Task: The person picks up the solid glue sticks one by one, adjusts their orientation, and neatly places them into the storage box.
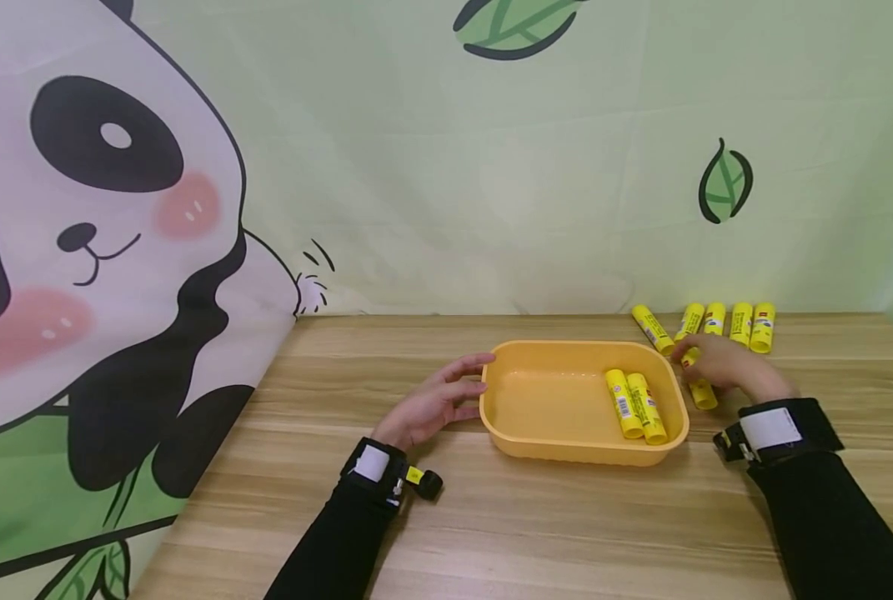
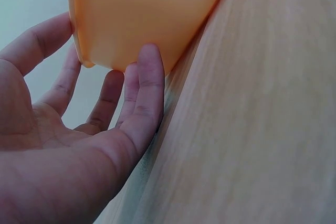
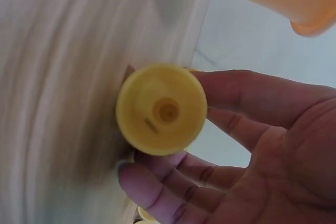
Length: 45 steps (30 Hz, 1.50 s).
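Right hand [image 1: 724, 367] has its grip pinched round 1 yellow glue stick [image 3: 161, 109], fingers and thumb curled on the barrel, base end facing the wrist camera. That stick sits low over the bench [image 1: 536, 533], just right of the orange tray [image 1: 581, 454], beside the row it seems to belong to. Left hand [image 1: 434, 404] isn't gripping anything: its grip is apart, straight fingers laid against the tray's left wall, I'd guess to stop it sliding. Count: 2 glue sticks in the tray [image 1: 636, 405] lying side by side at its right end, and 5 more glue sticks on the bench [image 1: 741, 323] lined up by the backdrop, 1 angled off to the left. So 8 sticks total, 1 tray.
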Available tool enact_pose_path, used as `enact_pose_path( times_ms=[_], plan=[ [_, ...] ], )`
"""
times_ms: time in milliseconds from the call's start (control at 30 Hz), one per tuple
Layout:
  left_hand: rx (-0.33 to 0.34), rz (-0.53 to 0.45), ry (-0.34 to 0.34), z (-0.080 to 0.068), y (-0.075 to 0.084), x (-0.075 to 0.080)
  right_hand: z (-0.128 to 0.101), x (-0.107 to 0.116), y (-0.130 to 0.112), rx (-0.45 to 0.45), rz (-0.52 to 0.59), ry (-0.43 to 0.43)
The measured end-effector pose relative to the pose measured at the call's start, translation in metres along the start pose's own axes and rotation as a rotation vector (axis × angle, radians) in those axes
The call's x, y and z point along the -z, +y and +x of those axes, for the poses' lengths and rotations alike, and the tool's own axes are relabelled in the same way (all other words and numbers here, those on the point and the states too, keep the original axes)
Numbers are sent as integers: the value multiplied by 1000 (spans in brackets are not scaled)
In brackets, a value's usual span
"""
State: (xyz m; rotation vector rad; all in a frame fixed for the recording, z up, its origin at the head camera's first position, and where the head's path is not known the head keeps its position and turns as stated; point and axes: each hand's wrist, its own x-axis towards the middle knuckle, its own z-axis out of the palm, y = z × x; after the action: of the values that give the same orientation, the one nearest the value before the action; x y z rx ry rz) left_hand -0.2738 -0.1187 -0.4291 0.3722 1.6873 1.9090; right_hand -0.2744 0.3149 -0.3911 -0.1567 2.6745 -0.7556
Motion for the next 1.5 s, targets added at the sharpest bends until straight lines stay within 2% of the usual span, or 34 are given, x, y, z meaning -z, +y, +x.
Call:
enact_pose_path(
  times_ms=[767,967,1267,1500],
  plan=[
    [4,2,16,0,0,-1,-4,6,-2,4,64,-3],
    [9,8,16,1,-1,-1,-10,11,-8,42,95,17],
    [5,14,10,1,0,0,-16,16,-14,81,140,-2],
    [4,1,11,0,0,-1,-25,20,-20,110,116,32]
  ],
)
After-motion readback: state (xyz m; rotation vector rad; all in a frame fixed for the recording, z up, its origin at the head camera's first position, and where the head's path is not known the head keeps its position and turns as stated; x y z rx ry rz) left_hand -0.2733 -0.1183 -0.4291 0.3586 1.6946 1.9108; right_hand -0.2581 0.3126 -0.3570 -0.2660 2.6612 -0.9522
